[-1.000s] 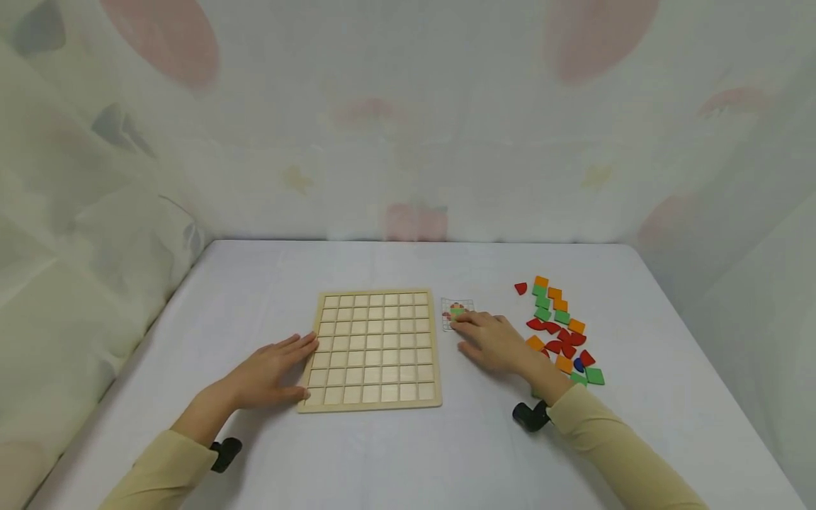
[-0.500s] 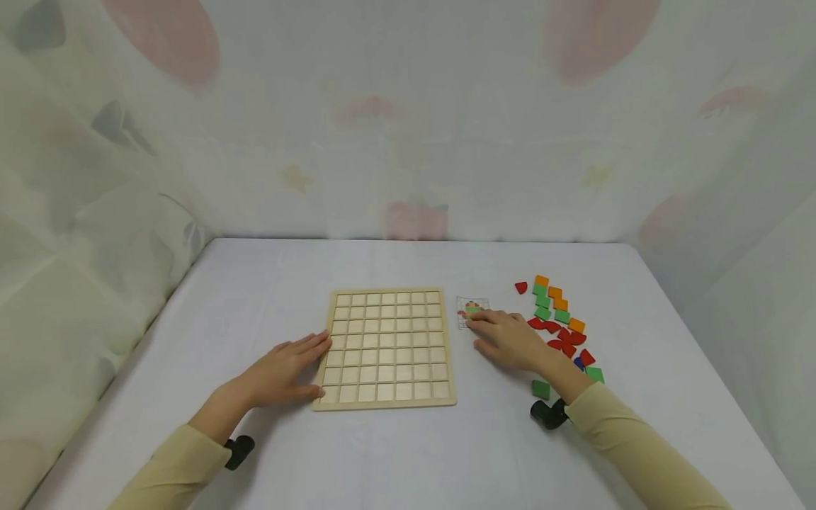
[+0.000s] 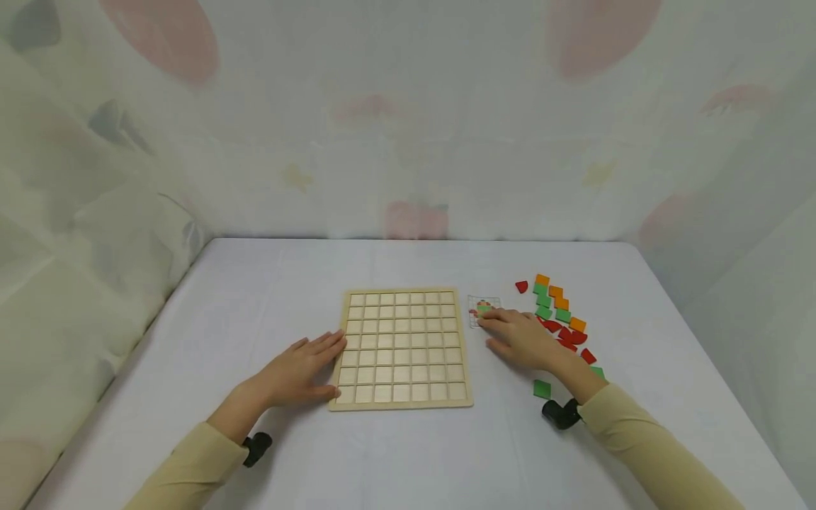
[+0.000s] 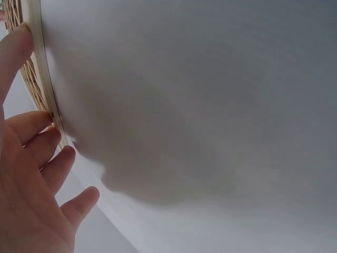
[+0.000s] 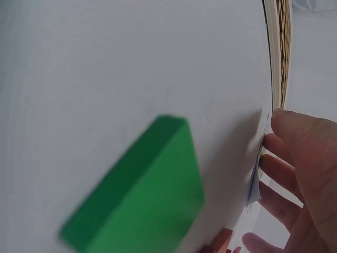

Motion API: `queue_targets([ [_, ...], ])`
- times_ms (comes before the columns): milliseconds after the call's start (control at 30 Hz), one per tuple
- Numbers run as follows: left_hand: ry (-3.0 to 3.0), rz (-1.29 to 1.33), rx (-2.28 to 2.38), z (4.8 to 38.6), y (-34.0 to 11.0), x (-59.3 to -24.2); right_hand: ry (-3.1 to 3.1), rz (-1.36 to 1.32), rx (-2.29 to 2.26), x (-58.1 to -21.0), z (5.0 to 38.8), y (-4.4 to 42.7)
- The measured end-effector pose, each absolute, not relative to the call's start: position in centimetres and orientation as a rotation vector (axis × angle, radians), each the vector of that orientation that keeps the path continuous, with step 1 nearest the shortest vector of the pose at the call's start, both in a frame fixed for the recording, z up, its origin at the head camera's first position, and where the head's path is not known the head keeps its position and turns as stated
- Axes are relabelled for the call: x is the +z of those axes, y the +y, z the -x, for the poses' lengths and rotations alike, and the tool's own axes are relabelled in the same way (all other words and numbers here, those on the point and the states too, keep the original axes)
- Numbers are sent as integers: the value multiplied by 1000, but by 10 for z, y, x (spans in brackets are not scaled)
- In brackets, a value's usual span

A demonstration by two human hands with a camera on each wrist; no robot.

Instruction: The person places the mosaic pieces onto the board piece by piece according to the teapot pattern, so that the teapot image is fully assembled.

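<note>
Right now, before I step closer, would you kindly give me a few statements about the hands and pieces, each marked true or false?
1. The left hand touches the grid board. True.
2. The right hand rests in the middle of the grid board. False: its fingertips are at the printed card.
3. The printed card lies to the person's left of the grid board. False: it lies to the right.
4. A green tile lies nearer the person than the visible orange tiles. True.
5. Every red piece is square. False: the farthest red piece has a curved edge.

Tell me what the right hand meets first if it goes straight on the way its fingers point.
The picture card, which the right hand seems to touch; past it, probably the wooden board, though depth is hard to judge.
</note>
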State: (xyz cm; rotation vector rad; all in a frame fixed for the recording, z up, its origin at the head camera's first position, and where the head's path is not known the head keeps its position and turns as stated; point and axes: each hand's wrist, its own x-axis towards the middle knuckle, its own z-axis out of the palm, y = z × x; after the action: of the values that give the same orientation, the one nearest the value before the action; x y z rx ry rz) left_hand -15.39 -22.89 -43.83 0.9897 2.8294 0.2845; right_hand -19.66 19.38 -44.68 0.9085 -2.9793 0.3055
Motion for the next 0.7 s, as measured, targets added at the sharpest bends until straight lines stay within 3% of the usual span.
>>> queue_targets([
  [700,2782,-972,257,153,-200,-438,-2984,-892,326,-445,198,219],
])
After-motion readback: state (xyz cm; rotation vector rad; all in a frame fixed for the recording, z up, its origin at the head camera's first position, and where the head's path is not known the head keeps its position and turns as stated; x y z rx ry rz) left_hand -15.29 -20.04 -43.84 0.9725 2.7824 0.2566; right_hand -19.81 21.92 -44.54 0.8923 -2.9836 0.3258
